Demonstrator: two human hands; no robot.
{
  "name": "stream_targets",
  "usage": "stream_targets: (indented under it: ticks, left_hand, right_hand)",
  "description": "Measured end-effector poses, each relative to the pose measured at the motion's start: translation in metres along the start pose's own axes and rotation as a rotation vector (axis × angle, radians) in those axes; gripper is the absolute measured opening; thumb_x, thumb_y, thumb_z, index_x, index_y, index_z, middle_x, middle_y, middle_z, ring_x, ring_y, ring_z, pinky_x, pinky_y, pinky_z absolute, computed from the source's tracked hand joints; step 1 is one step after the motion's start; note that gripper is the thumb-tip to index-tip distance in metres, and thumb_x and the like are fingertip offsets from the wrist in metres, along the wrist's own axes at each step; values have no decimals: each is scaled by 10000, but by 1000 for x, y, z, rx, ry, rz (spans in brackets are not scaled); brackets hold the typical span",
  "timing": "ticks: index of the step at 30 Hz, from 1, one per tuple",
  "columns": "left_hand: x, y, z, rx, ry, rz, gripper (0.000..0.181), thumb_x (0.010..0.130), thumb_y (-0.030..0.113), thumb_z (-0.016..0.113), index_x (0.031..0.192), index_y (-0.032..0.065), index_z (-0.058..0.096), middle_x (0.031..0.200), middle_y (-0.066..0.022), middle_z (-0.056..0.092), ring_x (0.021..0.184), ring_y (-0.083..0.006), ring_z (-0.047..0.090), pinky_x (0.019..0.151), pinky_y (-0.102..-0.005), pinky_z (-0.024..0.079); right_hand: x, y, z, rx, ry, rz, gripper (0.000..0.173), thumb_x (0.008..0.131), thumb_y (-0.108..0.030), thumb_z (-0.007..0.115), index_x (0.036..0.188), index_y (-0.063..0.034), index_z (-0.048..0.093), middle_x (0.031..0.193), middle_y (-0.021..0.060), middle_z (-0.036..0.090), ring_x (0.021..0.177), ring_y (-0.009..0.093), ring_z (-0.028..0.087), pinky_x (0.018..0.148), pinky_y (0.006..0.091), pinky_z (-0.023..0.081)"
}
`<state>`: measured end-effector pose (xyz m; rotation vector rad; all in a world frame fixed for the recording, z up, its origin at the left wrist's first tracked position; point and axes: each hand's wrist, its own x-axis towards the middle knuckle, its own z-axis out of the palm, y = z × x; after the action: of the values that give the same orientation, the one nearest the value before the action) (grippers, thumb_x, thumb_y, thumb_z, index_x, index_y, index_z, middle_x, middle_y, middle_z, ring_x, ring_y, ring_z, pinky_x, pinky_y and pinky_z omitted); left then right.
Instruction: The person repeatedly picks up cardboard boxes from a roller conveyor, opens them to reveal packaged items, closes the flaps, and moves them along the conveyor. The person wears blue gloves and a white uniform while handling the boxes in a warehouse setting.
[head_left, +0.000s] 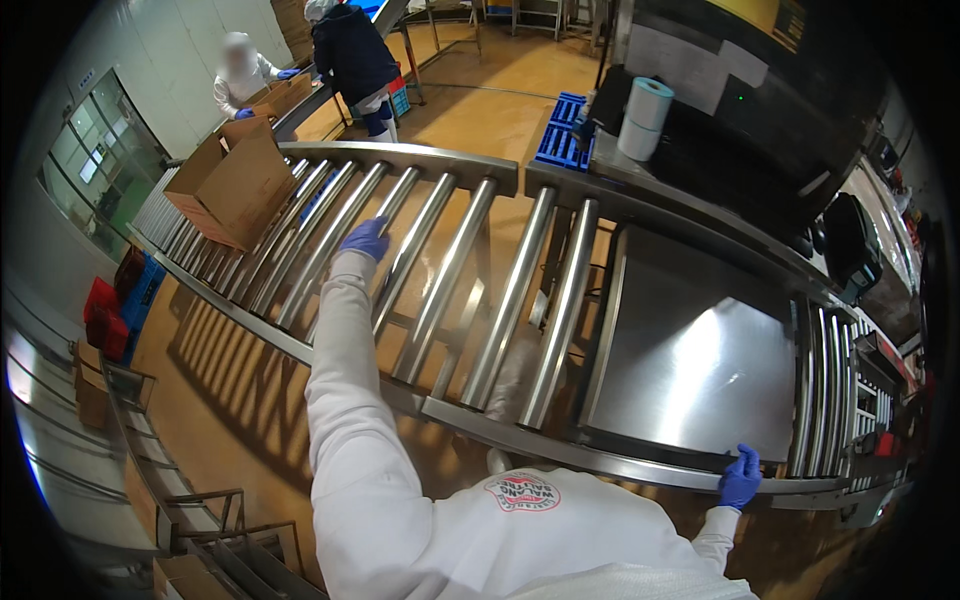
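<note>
My left hand (367, 238), in a blue glove, reaches over the steel rollers (442, 277) of a roller conveyor and holds nothing. Whether it touches a roller cannot be told. An open-topped cardboard box (236, 184) stands on the rollers farther to the left. At the near edge of the conveyor, my right hand (741, 478), also gloved in blue, is beside the corner of a flat stainless steel plate (697, 352) set between the rollers. Nothing shows in it, and its fingers look partly bent.
Two people work at the upper left by another cardboard box (283, 95). A steel side rail (525, 442) runs between my body and the rollers. Label rolls (645, 118) stand on a bench beyond the conveyor. Blue plastic pallets (564, 135) are behind it, and flattened cartons (199, 577) at lower left.
</note>
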<state>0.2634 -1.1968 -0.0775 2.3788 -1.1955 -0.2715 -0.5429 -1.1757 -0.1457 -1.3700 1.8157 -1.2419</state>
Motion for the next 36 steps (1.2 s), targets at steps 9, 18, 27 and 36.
stream_targets:
  ticks: [9, 18, 27, 36]
  left_hand:
    - [28, -160, -56, -15, 230, -281, 725, 804, 284, 631, 1410, 166, 251, 1316, -196, 443, 1204, -345, 444, 999, -367, 354]
    - [45, -226, -184, 574, 684, -116, 603, 757, 200, 566, 1322, 71, 400, 1376, -211, 338, 1257, -361, 348, 1026, -387, 325]
    - [60, -244, -270, 651, 741, -492, 734, 759, 241, 589, 1399, 134, 246, 1407, -131, 317, 1242, -341, 381, 997, -445, 346]
    - [60, -187, -192, 791, 409, -416, 195, 886, 175, 421, 910, 123, 607, 929, -139, 652, 905, -333, 622, 703, -446, 500]
  right_hand:
    - [18, 12, -5, -161, -13, -90, 150, 898, -50, 461, 921, -58, 610, 616, -51, 426, 499, 36, 337, 447, 218, 277]
    - [24, 51, -27, -108, 122, 41, 158, 896, -71, 478, 987, -68, 608, 876, -26, 604, 472, 23, 333, 428, 190, 302]
    - [37, 62, -26, -270, 24, -7, 145, 897, -80, 482, 963, -61, 611, 913, -32, 596, 614, 34, 427, 500, 180, 332]
    - [28, 44, -22, -229, 65, 30, 137, 889, -81, 495, 946, -83, 620, 839, -44, 598, 504, 20, 353, 443, 183, 298]
